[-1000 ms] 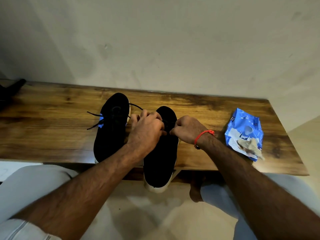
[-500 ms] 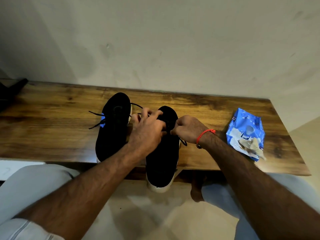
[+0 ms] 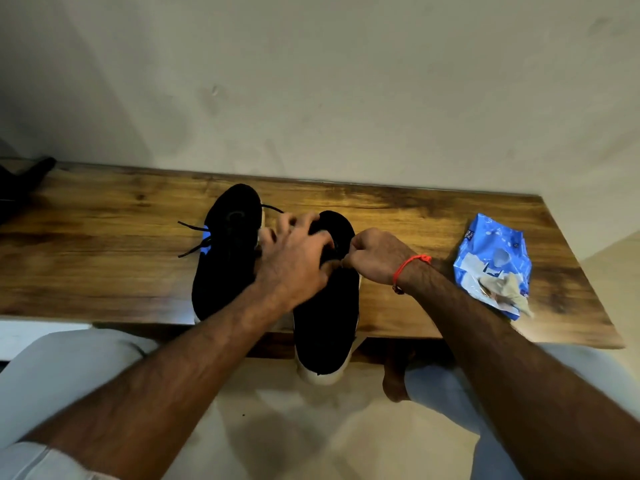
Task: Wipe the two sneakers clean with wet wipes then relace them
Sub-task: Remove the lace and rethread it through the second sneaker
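Note:
Two black sneakers with pale soles stand side by side on the wooden bench. The left sneaker has loose black lace ends trailing to its left. The right sneaker hangs over the bench's near edge. My left hand lies over the right sneaker's lacing area with fingers spread and curled on it. My right hand, with a red thread on its wrist, pinches the lace at that sneaker's right side. The lace itself is mostly hidden by my hands.
A blue wet-wipe pack lies on the bench at the right, with a crumpled used wipe on its near end. A dark object sits at the bench's far left. A wall rises right behind the bench.
My left hand's fingers have spread and reached further over the right sneaker's top. The lace loop seen beside my right hand half a second ago is out of sight.

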{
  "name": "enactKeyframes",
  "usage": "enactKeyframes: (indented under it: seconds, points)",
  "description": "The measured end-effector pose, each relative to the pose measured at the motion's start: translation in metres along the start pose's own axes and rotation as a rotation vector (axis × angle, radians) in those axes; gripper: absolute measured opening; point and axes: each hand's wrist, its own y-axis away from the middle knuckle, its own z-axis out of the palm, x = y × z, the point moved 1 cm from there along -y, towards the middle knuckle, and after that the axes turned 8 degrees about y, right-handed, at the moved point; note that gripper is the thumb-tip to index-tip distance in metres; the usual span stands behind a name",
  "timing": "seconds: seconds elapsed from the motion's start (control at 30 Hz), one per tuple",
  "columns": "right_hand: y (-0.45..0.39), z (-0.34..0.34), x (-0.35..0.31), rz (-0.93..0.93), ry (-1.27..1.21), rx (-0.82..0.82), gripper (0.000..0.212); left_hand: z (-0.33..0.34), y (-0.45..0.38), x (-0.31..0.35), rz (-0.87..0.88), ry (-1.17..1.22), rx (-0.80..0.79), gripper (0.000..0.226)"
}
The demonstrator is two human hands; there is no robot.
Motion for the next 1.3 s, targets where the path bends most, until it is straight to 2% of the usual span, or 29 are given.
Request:
enactKeyframes:
  seconds: [0.1,0.2,0.27,0.37,0.4,0.47,0.57,0.67,0.77,0.87,0.97,1.1,1.17,1.23,1.27,1.3]
  points:
    - [0.001,0.0,0.0,0.018,-0.007,-0.001,0.02,0.006,-0.001,0.001,-0.004,-0.073,-0.043,0.026]
    - [0.003,-0.005,0.003,0.027,-0.02,-0.032,0.023,-0.014,-0.01,-0.001,-0.117,0.058,-0.026,0.019]
    - [0.004,-0.007,0.005,0.014,-0.035,-0.048,0.023,-0.032,-0.017,-0.017,-0.255,0.11,0.062,0.019]
    - [0.005,-0.007,0.004,0.004,-0.061,-0.049,0.029,-0.048,-0.019,-0.045,-0.389,0.034,0.207,0.017]
    - [0.005,-0.006,0.003,0.001,-0.064,-0.047,0.031,-0.045,-0.017,-0.049,-0.375,-0.001,0.236,0.016]
    - [0.004,-0.007,0.002,-0.005,-0.065,-0.045,0.033,-0.036,-0.016,-0.043,-0.256,-0.003,0.245,0.029]
    - [0.004,-0.005,0.003,-0.012,-0.055,-0.046,0.028,-0.018,-0.01,-0.016,-0.082,0.088,0.074,0.04]
    - [0.004,-0.003,0.001,0.015,-0.027,-0.014,0.018,0.0,-0.002,0.002,0.025,-0.061,-0.04,0.029]
    - [0.006,-0.006,0.002,0.045,-0.043,-0.047,0.02,-0.011,-0.006,0.003,-0.028,0.01,-0.031,0.019]
    - [0.007,-0.011,0.001,0.034,-0.081,-0.101,0.024,-0.035,-0.014,-0.013,-0.197,0.105,0.041,0.023]
    - [0.009,-0.014,-0.008,-0.018,-0.114,-0.135,0.022,-0.038,-0.013,-0.027,-0.292,0.081,0.065,0.023]
    - [0.007,-0.01,-0.006,0.017,-0.059,-0.078,0.025,-0.029,-0.014,-0.024,-0.184,0.193,-0.015,0.022]
    - [0.005,-0.007,-0.001,0.044,-0.03,-0.023,0.025,-0.03,-0.012,-0.018,-0.054,0.293,-0.117,0.018]
    - [0.005,-0.003,0.001,0.051,-0.014,0.013,0.027,-0.03,-0.007,-0.013,0.018,0.294,-0.251,0.013]
    - [0.005,-0.002,0.0,0.047,-0.012,0.012,0.028,-0.031,-0.006,-0.015,-0.011,0.274,-0.259,0.013]
    - [0.006,-0.001,0.001,0.042,-0.015,0.001,0.03,-0.035,-0.007,-0.02,-0.082,0.268,-0.201,0.013]
